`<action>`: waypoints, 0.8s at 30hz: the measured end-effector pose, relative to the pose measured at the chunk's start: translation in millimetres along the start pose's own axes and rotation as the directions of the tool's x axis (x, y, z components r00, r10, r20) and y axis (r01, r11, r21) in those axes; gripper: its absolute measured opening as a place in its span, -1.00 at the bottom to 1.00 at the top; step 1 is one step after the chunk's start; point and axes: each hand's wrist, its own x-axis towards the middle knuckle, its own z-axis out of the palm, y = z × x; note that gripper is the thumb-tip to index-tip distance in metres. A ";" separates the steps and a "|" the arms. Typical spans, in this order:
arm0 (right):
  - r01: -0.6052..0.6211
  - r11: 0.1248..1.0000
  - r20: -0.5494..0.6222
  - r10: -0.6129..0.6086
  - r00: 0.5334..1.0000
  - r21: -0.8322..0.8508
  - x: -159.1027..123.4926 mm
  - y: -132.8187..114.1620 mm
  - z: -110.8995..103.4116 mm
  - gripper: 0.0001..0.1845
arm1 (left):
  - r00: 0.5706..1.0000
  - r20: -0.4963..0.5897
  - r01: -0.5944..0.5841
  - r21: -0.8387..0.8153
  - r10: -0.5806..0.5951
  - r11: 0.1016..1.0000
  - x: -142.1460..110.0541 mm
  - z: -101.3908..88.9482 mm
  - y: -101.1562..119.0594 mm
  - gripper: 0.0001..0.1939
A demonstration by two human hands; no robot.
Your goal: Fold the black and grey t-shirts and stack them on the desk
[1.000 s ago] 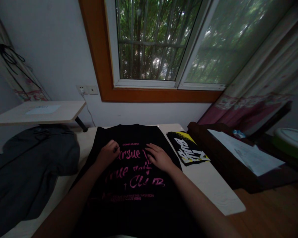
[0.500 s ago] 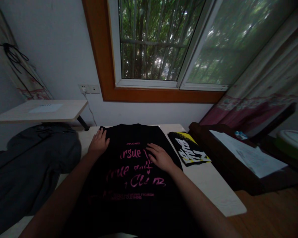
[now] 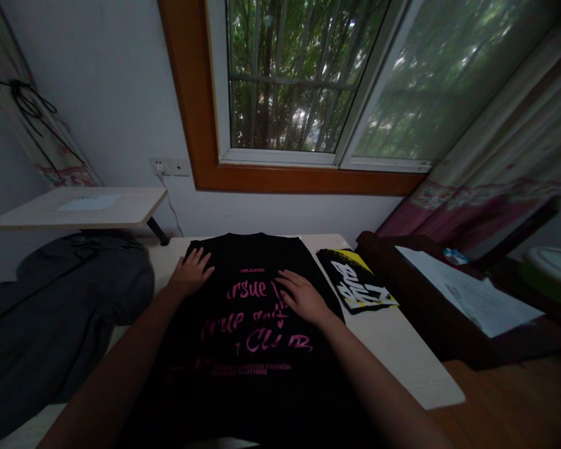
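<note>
A: Left hand [image 3: 189, 273]: shifted from the print to the shirt's upper left since one second ago. Support surface?
B: Counter [image 3: 402, 352].
A: Black shirt [image 3: 257, 399]?
B: Laid flat on it; near end too dark to resolve, right side partly hidden by the right forearm [image 3: 369, 374].
A: Pink print [image 3: 255, 342]?
B: Line beginnings faint or lost.
A: Hands?
B: Left, right [image 3: 303, 296]: palm down, fingers spread.

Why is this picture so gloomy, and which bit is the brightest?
In the head view, the brightest spots show through the window, while the room is dim; in that same head view, the black shirt is so dark its folds barely show, though its pink letters stand out; also in the head view, the curtain at the right edge looks stretched and soft.
</note>
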 end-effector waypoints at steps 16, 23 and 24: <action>-0.015 1.000 0.010 0.015 1.000 -0.002 -0.7 -1.5 -2.0 -0.55 | 0.979 -0.058 -0.193 0.027 0.194 0.981 -40.0 -29.6 96.9 -0.84; -0.020 1.000 0.019 0.020 1.000 0.006 0.3 -4.2 -4.8 -0.55 | 0.991 -0.011 -0.133 -0.098 0.132 0.986 -28.7 -42.3 97.8 -0.91; -0.022 1.000 0.021 0.022 1.000 0.008 0.3 -4.7 -5.4 -0.55 | 0.991 -0.011 -0.132 -0.130 0.132 0.983 -27.5 -43.6 96.5 -0.91</action>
